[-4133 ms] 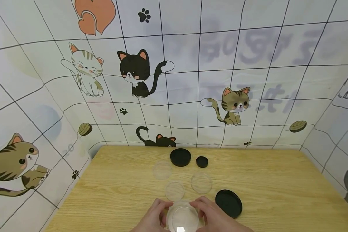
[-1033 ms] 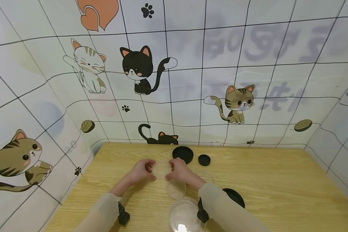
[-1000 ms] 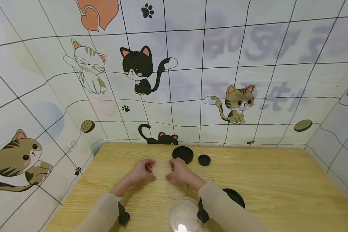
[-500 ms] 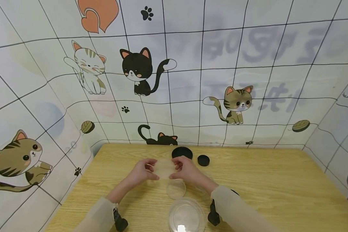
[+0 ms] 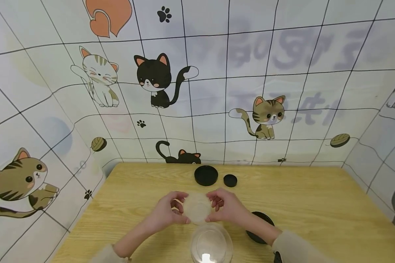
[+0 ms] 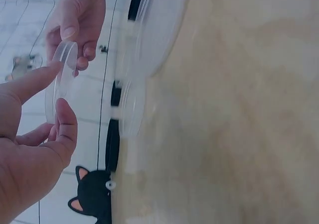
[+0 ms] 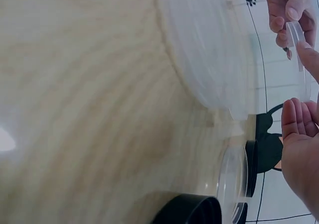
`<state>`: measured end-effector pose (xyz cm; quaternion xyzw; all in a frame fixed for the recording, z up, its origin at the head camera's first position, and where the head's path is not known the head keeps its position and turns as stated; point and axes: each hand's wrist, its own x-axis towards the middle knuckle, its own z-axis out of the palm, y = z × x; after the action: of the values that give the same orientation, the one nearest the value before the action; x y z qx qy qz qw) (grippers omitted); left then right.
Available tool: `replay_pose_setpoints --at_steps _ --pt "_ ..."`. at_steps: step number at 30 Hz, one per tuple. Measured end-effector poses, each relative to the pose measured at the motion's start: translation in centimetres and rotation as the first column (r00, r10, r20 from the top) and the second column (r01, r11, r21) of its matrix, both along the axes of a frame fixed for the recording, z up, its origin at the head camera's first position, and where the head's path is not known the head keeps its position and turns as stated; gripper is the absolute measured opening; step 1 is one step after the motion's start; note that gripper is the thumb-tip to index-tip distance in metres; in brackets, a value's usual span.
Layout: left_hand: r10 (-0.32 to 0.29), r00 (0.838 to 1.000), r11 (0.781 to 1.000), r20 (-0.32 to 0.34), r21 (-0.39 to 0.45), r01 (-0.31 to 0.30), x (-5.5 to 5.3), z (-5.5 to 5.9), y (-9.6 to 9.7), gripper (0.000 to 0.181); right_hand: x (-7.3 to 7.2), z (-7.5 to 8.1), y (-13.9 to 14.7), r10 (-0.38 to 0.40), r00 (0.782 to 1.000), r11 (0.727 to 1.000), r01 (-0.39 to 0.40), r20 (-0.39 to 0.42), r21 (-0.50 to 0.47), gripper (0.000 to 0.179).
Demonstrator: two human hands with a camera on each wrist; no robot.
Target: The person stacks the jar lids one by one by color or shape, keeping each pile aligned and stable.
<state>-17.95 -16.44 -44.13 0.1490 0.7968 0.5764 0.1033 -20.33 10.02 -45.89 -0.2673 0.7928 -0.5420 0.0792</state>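
A round clear plastic lid with a shallow rim is held between both hands, raised above the table in the wrist views. My left hand pinches its left edge, thumb toward me. At the opposite edge, my right hand grips it with thumb and fingers. Just nearer to me lies a larger clear round lid with ringed edges. A smaller clear lid on the table shows in the left wrist view; the held lid covers that spot in the head view.
A large black round lid and a small black lid lie at the back of the wooden table. Another black lid sits at right, partly behind the right forearm. Cat-printed cloth rises behind the table.
Both hands left the larger clear lid, reached to the far left and took hold of a clear lid there. They have since lifted it and carried it right and nearer to me.
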Motion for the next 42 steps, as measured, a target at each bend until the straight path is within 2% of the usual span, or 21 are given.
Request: replay_pose_setpoints --at_steps 5,8,12,18,22,26,29,34,42 --pt "-0.049 0.998 0.998 0.045 0.028 0.047 2.2 -0.6 0.8 0.074 2.3 -0.5 1.2 0.041 0.998 0.999 -0.041 0.047 0.006 0.062" --pt "-0.067 0.996 0.998 0.063 0.016 0.066 3.2 -1.1 1.0 0.072 3.4 -0.9 1.6 0.072 0.996 0.997 -0.072 0.045 0.0 0.06" --pt "-0.089 0.995 0.996 0.046 -0.015 0.089 4.2 -1.7 1.4 0.071 4.6 -1.4 2.0 0.098 0.995 0.995 -0.098 0.017 -0.013 0.06" --pt "-0.088 0.996 0.995 0.029 -0.042 0.089 5.3 -2.3 1.8 0.071 5.4 -2.1 2.7 0.128 0.992 0.991 -0.128 0.007 -0.038 0.057" --pt "-0.088 0.996 0.993 0.034 -0.075 0.09 5.7 -2.6 2.0 0.07 5.7 -2.6 3.0 0.141 0.99 0.99 -0.141 0.007 -0.028 0.055" --pt "-0.094 0.994 0.992 0.058 -0.075 0.099 5.9 -3.0 2.2 0.07 5.9 -2.9 3.2 0.138 0.989 0.99 -0.138 0.047 -0.001 0.054" --pt "-0.105 0.991 0.992 0.081 -0.064 0.11 6.0 -3.3 2.3 0.07 6.0 -3.0 3.2 0.138 0.987 0.99 -0.138 0.087 0.0 0.053" --pt "-0.121 0.989 0.989 0.082 -0.077 0.127 5.8 -3.8 2.3 0.072 6.1 -3.0 3.1 0.135 0.986 0.991 -0.135 0.1 -0.004 0.053" --pt "-0.117 0.988 0.987 0.101 -0.095 0.126 5.7 -4.3 2.3 0.074 6.0 -2.6 2.8 0.137 0.984 0.985 -0.147 0.109 0.086 0.051"
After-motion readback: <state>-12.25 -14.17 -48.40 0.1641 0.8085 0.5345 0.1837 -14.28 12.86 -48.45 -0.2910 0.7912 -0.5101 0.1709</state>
